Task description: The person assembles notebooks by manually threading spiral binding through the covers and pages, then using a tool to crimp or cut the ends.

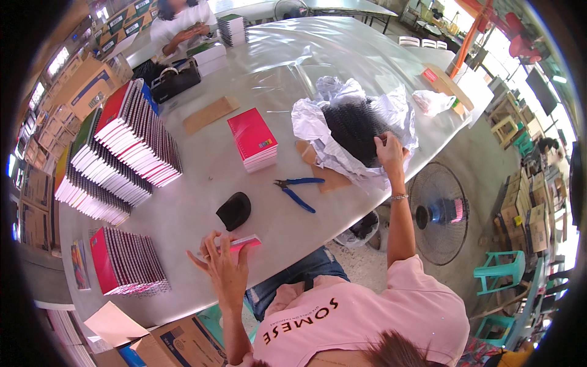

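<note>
My left hand (221,262), near the table's front edge, pinches a thin red notebook (246,243) seen nearly edge-on, its other fingers spread. My right hand (390,150) reaches to the right side of a heap of black spiral binding coils (351,131). Its fingers are bent together on the coils; single coils are too small to make out. Crumpled white paper (312,119) wraps round the heap. A black curved block (233,211) lies just beyond my left hand. Blue-handled pliers (299,191) rest with handles spread between the heap and the block.
A short stack of red notebooks (254,140) stands mid-table. Tall stacks of spiral-bound notebooks (137,134) and a lower bound stack (127,262) line the left. Across the table sits another person (183,27) beside a black machine (176,82). A standing fan (437,213) is at the right.
</note>
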`<move>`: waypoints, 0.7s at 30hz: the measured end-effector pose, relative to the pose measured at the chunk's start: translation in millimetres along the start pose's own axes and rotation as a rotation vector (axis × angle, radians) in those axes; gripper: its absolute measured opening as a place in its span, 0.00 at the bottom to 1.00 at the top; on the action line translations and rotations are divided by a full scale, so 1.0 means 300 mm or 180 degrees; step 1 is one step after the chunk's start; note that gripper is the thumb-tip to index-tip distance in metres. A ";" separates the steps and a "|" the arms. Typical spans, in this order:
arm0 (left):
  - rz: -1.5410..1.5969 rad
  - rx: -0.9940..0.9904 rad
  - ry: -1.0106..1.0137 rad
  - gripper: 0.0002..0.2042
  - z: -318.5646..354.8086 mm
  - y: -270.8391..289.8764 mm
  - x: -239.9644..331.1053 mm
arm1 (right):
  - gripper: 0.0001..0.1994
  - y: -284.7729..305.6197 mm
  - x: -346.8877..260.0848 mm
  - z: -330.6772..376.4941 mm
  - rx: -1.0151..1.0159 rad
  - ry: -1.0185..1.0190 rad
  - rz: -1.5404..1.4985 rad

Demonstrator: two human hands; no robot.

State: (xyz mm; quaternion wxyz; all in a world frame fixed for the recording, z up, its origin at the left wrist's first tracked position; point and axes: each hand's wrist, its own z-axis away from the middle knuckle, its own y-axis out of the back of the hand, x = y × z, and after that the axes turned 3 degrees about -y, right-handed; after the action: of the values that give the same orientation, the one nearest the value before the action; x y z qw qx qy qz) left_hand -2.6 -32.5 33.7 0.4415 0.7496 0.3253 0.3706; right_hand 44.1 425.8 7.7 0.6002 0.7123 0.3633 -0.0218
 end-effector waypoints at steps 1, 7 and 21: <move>0.0035 0.0099 0.0083 0.16 0.001 -0.008 0.008 | 0.11 -0.003 0.000 -0.002 -0.0030 -0.0028 0.0019; 0.0367 0.0479 0.0364 0.25 0.001 -0.068 0.042 | 0.12 0.037 0.016 -0.008 -0.0084 -0.0010 0.0047; 0.0196 0.0919 0.0307 0.22 -0.005 -0.108 0.055 | 0.14 0.036 0.005 -0.011 -0.0056 0.0055 -0.0056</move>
State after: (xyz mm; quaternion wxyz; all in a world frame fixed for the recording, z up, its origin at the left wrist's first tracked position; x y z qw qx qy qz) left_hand -0.7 -5.3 9.4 0.3014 0.7962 0.3730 0.3689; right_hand 49.6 429.1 16.9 0.6030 0.7039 0.3749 -0.0177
